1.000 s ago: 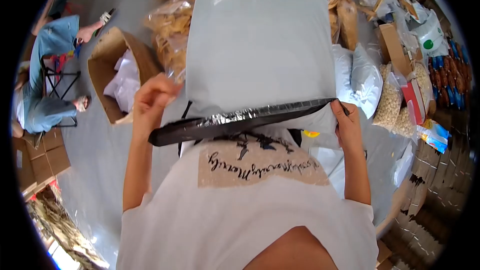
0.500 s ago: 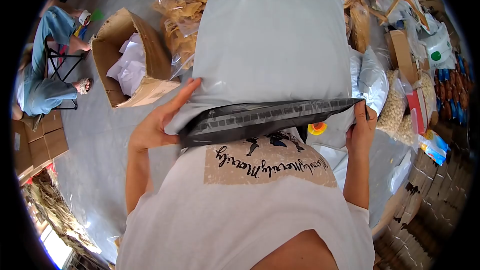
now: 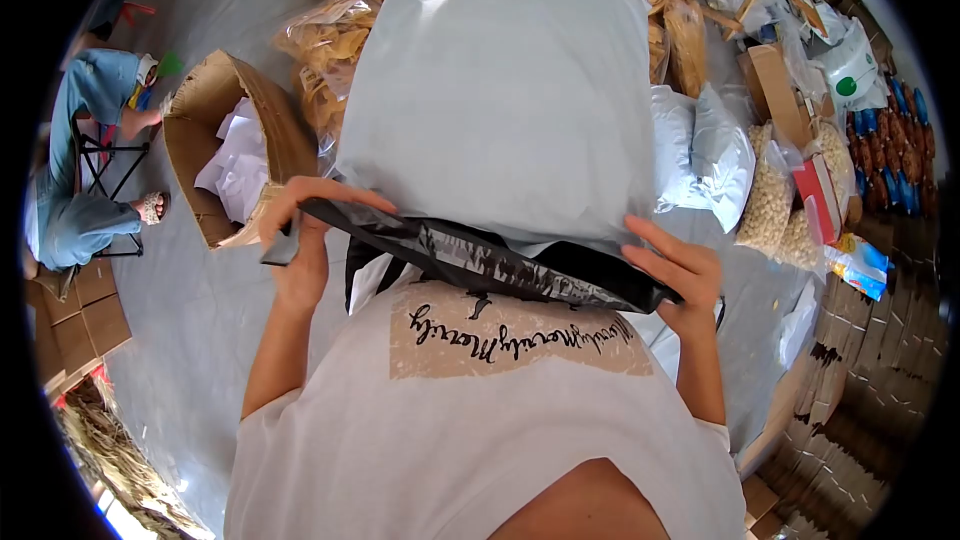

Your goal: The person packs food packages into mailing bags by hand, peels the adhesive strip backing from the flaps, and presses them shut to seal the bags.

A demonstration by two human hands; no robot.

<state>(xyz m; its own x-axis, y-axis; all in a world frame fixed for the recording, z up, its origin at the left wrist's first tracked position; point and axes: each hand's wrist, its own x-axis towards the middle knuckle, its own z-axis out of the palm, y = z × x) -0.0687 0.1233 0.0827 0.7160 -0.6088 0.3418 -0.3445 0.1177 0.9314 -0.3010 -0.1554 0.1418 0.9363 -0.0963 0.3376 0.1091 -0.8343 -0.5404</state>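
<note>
A large pale grey plastic mailer bag (image 3: 500,100) lies in front of my body, its black-lined mouth (image 3: 480,255) towards me. The mouth gapes a little at its right side. My left hand (image 3: 305,230) grips the left end of the black flap, fingers over its edge and thumb beneath. My right hand (image 3: 680,275) holds the right corner of the flap, with its fingers spread on the grey face. What is inside the bag is hidden.
An open cardboard box (image 3: 205,120) with white paper stands at the left. Bags of brown goods (image 3: 325,45) lie beyond it. Silvery pillow bags (image 3: 720,155) and bags of pale pieces (image 3: 765,200) are at the right. A seated person's legs (image 3: 95,210) show at far left.
My left hand has taken hold of the flap's left end and raised it. My right hand has moved down with the right corner, its fingers now on the grey face.
</note>
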